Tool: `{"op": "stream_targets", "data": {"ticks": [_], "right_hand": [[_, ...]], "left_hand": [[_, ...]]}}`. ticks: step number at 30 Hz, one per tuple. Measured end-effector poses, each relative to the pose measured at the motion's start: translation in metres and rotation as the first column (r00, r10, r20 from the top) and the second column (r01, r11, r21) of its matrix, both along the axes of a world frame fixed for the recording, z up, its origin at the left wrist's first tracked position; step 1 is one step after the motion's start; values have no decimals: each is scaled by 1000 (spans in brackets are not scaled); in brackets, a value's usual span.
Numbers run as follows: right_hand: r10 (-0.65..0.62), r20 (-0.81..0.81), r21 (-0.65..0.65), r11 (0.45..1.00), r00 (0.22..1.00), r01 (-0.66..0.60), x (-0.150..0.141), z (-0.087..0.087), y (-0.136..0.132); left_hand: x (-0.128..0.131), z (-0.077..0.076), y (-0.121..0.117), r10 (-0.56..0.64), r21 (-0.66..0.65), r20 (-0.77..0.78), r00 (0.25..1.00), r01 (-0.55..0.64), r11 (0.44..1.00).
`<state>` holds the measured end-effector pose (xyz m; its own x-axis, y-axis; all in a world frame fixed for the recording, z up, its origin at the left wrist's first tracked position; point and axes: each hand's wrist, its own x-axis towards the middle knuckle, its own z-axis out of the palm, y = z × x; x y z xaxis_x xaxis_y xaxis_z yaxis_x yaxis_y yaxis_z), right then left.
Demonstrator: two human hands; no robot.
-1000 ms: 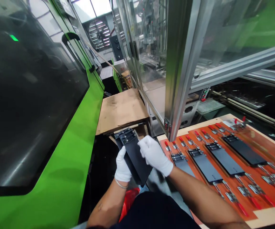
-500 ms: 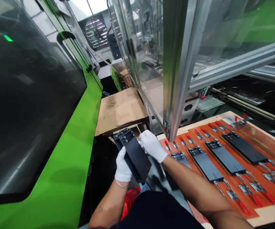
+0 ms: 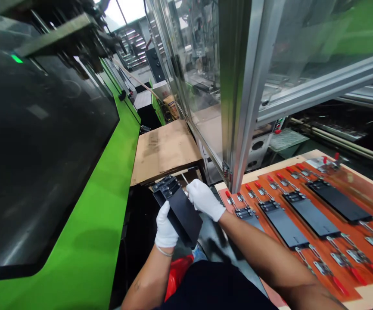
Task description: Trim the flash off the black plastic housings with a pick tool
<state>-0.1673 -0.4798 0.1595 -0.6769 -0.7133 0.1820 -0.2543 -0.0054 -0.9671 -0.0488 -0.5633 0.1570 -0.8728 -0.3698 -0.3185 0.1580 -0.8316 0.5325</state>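
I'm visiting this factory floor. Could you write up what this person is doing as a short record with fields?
Left hand: white glove, holding the black plate
Right hand: white glove, holding the same plate
Plate end: metal fitting
Beside: orange board with more black plates under toggle clamps
Around: green machine, cardboard, aluminium post, red bag

White cloth gloves are worn on the left hand (image 3: 166, 226) and right hand (image 3: 205, 199), matt. Black plate (image 3: 186, 217) seen as smooth, matt; its clamp (image 3: 165, 186) bare metal. Cardboard sheet (image 3: 163, 150) rough. Post (image 3: 243, 86) brushed aluminium. Machine panel (image 3: 76, 224) glossy green.
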Motion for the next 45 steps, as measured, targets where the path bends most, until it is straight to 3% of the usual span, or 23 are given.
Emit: {"op": "stream_targets", "data": {"ticks": [3, 7, 15, 27, 31, 32, 34, 37, 39, 45], "right_hand": [[50, 253, -11, 999, 966, -49, 1, 10, 1], [183, 537, -109, 983, 823, -147, 12, 27, 3], [220, 571, -175, 974, 791, -145, 15, 37, 5], [212, 542, -171, 975, 813, -141, 17, 26, 9], [317, 465, -207, 947, 826, -247, 20, 28, 14], [299, 436, -201, 952, 849, -232, 19, 29, 14], [142, 391, -172, 982, 909, -79, 14, 31, 13], [-40, 381, -142, 985, 924, 101, 3, 34, 6], [-4, 400, -149, 986, 916, 69, -4, 35, 2], [230, 466, -127, 973, 855, -193, -22, 31, 6]], "left_hand": [[0, 3, 2, -22, -32, -24, 999, 21, 999], [-2, 9, 7, -34, -71, -61, 998, 29, 997], [2, 5, 3, -28, -93, -73, 997, 21, 995], [0, -7, 0, -10, -102, -59, 998, 4, 995], [-3, -7, -4, -30, -133, -86, 996, 19, 991], [-3, -7, -6, -31, -116, -83, 996, 21, 993], [-2, -8, -9, -49, -46, -68, 996, 46, 998], [2, -14, -13, -118, 41, -79, 990, 122, 992], [6, -20, -14, -137, 53, -110, 985, 143, 988], [16, -28, -21, -181, 21, -148, 972, 186, 982]]}}
